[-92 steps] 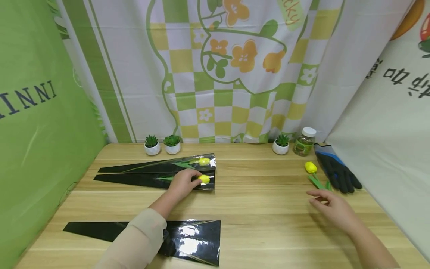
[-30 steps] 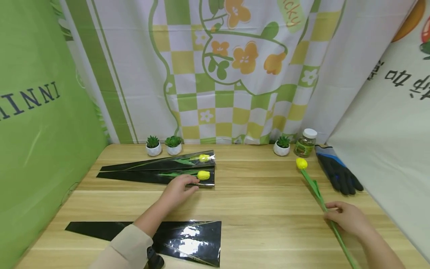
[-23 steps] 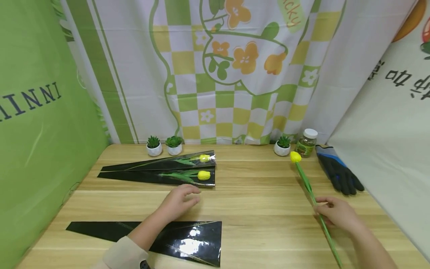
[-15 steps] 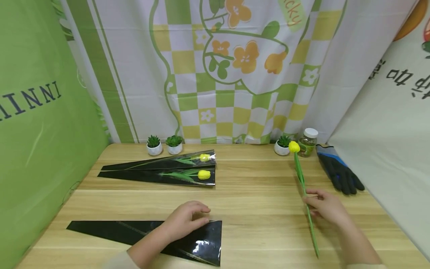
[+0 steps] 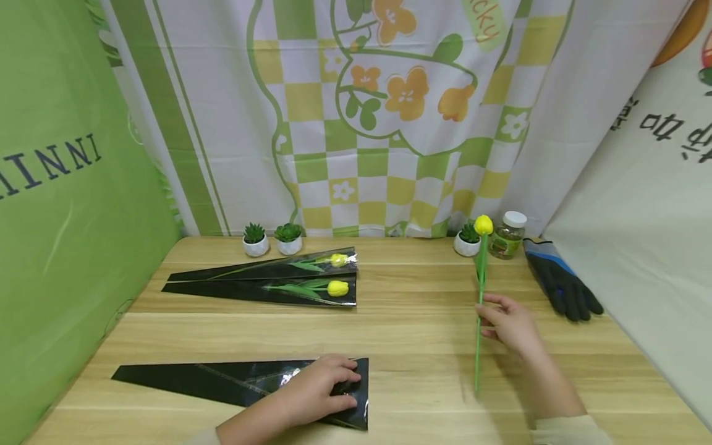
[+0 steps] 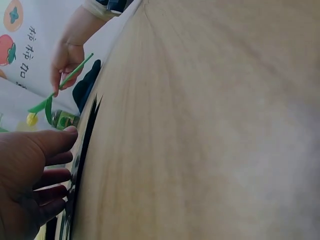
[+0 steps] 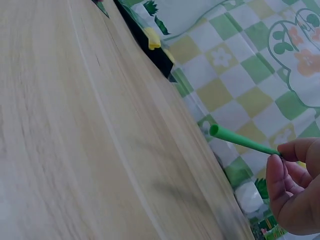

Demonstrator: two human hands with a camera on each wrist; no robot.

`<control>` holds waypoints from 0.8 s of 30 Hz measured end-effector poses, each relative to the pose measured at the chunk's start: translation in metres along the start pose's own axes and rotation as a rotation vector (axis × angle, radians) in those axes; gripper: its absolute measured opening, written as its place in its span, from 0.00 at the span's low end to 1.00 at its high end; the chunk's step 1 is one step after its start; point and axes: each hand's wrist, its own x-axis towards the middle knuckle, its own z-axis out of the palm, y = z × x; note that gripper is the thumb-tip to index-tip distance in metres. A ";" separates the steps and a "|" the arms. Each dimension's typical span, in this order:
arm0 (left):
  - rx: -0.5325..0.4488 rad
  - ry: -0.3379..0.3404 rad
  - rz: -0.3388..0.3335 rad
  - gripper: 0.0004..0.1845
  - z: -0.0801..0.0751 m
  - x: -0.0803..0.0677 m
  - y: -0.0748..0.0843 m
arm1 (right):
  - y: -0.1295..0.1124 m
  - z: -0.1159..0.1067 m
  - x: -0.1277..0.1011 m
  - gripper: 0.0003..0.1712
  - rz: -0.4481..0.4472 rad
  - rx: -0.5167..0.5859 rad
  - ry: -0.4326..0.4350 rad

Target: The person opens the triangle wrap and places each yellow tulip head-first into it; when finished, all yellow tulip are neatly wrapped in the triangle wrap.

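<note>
My right hand pinches the green stem of a yellow artificial tulip between thumb and fingers. The tulip stands nearly upright in the head view, bloom at the top. In the right wrist view the hollow lower end of the stem points toward the camera. My left hand lies over the wide right end of a black, glossy flower sleeve, fingers loosely bent and fingertips at its surface. The left wrist view shows that hand beside the sleeve's edge, holding nothing.
Further back on the left, two black sleeves lie side by side, each with a yellow tulip. Small potted succulents line the back edge. A jar with a white lid and a black-and-blue work glove are at the right.
My right hand took up the tulip from the right side and carried it leftward, turning it upright. My left hand left the sleeved tulip and came down onto the front sleeve, which shifted slightly.
</note>
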 end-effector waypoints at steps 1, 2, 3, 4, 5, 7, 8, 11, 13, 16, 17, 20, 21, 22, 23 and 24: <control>0.006 0.008 -0.002 0.20 0.001 0.002 -0.001 | 0.000 0.003 0.001 0.32 0.002 0.020 0.004; 0.012 0.016 -0.001 0.21 0.001 0.003 -0.003 | 0.000 0.005 0.002 0.32 0.001 0.039 0.005; 0.020 0.027 0.002 0.21 0.002 0.005 -0.004 | 0.000 0.008 0.002 0.31 0.003 0.054 0.008; 0.025 0.037 0.005 0.21 0.002 0.007 -0.006 | 0.000 0.011 0.002 0.31 0.007 0.066 0.011; 0.029 0.046 0.009 0.20 0.002 0.009 -0.007 | 0.000 0.014 0.002 0.30 0.012 0.071 0.016; 0.037 0.061 0.020 0.20 0.003 0.012 -0.010 | -0.001 0.021 0.002 0.29 0.020 0.083 0.026; 0.036 0.067 0.026 0.20 0.003 0.014 -0.012 | -0.002 0.025 0.002 0.29 0.023 0.091 0.029; 0.041 0.086 0.047 0.20 0.002 0.019 -0.015 | -0.004 0.037 0.002 0.28 0.025 0.124 0.033; 0.040 0.107 0.063 0.19 0.001 0.023 -0.017 | -0.006 0.045 0.003 0.28 0.023 0.151 0.035; 0.027 0.144 0.070 0.19 0.001 0.029 -0.021 | -0.008 0.056 0.003 0.28 0.017 0.168 0.038; 0.017 0.159 0.067 0.20 0.001 0.031 -0.023 | -0.008 0.059 0.004 0.28 0.017 0.169 0.042; -0.035 0.204 0.042 0.20 0.002 0.037 -0.028 | -0.010 0.068 0.005 0.28 0.009 0.183 0.050; -0.055 0.220 0.032 0.20 0.002 0.038 -0.030 | -0.011 0.071 0.005 0.28 0.006 0.198 0.052; -0.073 0.235 0.019 0.20 0.003 0.040 -0.032 | -0.011 0.074 0.005 0.27 0.005 0.215 0.054; -0.088 0.251 0.009 0.20 0.003 0.041 -0.033 | -0.012 0.076 0.005 0.27 0.005 0.227 0.055; -0.100 0.270 0.005 0.19 0.004 0.043 -0.035 | -0.012 0.079 0.005 0.27 0.006 0.243 0.056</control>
